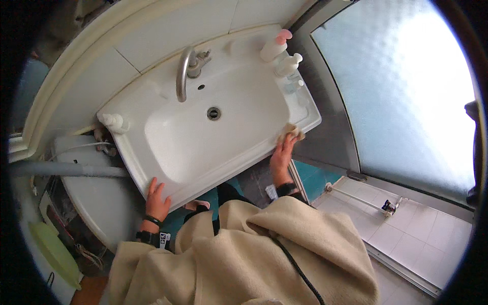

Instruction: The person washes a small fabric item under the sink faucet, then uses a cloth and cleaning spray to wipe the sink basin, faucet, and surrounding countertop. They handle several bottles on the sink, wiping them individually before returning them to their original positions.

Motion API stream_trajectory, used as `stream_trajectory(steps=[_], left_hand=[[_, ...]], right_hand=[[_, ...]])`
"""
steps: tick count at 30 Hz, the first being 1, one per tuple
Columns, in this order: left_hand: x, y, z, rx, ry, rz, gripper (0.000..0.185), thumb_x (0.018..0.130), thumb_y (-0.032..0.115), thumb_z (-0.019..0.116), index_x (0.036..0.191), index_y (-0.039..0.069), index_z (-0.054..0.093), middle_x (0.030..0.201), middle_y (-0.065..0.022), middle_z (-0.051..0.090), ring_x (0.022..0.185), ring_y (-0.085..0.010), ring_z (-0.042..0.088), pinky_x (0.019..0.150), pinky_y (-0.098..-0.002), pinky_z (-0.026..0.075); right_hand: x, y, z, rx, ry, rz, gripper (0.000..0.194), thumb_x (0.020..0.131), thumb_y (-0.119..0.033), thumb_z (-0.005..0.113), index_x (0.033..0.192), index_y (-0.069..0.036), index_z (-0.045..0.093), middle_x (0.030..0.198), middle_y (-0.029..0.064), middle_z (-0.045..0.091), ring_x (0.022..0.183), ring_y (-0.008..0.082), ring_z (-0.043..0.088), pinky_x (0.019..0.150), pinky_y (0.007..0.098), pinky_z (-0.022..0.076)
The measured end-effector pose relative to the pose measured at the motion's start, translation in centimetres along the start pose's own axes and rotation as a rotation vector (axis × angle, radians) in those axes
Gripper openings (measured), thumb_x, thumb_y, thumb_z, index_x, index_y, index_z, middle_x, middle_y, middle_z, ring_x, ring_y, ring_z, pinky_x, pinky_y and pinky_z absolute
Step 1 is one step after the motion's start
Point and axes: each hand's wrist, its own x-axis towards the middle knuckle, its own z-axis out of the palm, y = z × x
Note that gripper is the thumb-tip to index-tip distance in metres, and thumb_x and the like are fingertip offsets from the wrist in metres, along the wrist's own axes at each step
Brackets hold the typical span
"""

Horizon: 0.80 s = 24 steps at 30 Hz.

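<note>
A white ceramic washbasin point(244, 118) lies before me, with a drain point(214, 113) in its bowl and a metal faucet point(184, 76) arching over it. My right hand point(282, 154) presses a beige cloth point(291, 131) onto the rim at the front right corner; hand and cloth are slightly blurred. Fingers spread, my left hand point(157, 202) rests on the rim at the front left corner and holds nothing. Along the basin's right ledge stand a white bottle with a pink pump point(275, 47), a white pump bottle point(288, 65) and a small clear bottle point(293, 86).
Another white bottle point(114, 122) stands on the left ledge. Beyond that side are a grey pipe point(72, 169), a white cistern-like fixture point(99, 198) and a green plastic basin point(55, 253). A frosted glass window point(396, 91) in a metal frame rises to the right, above a tiled wall point(411, 228).
</note>
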Motion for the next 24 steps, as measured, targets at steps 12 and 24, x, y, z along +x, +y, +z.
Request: stream_trajectory(steps=[12, 24], left_hand=[[-0.5, -0.4, -0.7, 0.026, -0.069, 0.024, 0.056, 0.08, 0.007, 0.07, 0.132, -0.004, 0.055, 0.157, -0.0229, 0.029, 0.142, -0.0403, 0.034, 0.115, -0.0431, 0.035], [0.0, -1.7, 0.5, 0.089, -0.155, 0.063, 0.065, 0.08, 0.012, 0.072, 0.139, -0.003, 0.049, 0.159, -0.0244, 0.023, 0.146, -0.0409, 0.027, 0.118, -0.043, 0.03]], right_hand=[[11.1, 4.5, -2.8, 0.247, 0.274, 0.193, 0.056, 0.105, -0.022, 0.041, 0.153, 0.004, 0.025, 0.151, 0.027, 0.036, 0.139, 0.0374, 0.037, 0.113, 0.0383, 0.0311], [-12.1, -6.6, 1.8, 0.57, -0.184, 0.242, 0.061, 0.104, -0.02, 0.043, 0.156, -0.001, 0.017, 0.159, 0.0167, 0.024, 0.144, 0.0297, 0.025, 0.118, 0.0382, 0.0232]])
